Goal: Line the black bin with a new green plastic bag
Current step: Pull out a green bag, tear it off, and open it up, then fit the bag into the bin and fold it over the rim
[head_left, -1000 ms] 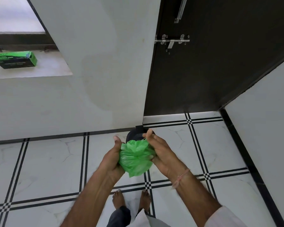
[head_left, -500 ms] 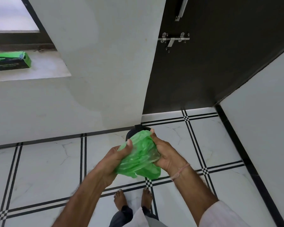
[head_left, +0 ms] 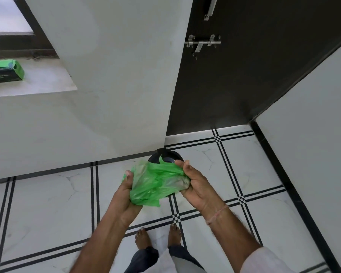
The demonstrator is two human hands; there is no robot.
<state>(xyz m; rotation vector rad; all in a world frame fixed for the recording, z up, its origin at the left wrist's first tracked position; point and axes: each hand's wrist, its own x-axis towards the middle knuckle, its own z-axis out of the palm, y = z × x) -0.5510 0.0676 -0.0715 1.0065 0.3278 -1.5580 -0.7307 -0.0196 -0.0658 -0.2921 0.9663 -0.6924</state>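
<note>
A crumpled green plastic bag (head_left: 156, 184) is held between both hands at mid-frame. My left hand (head_left: 126, 196) grips its left side, thumb on top. My right hand (head_left: 197, 186) grips its right side, with the plastic stretched between the two. Just beyond the bag, a small round black bin (head_left: 165, 156) stands on the floor at the wall corner; the bag and my fingers hide most of it, so only its far rim and a hinge tab show.
A green and black box (head_left: 5, 70) lies on the window sill at the far left. A dark door with a metal latch (head_left: 203, 43) stands behind the bin. A white wall closes the right side. My bare feet (head_left: 158, 235) stand on white tiles with black lines.
The bag has gone from a tight wad to a wider, partly spread shape as my hands moved apart. The view has shifted slightly to the right.
</note>
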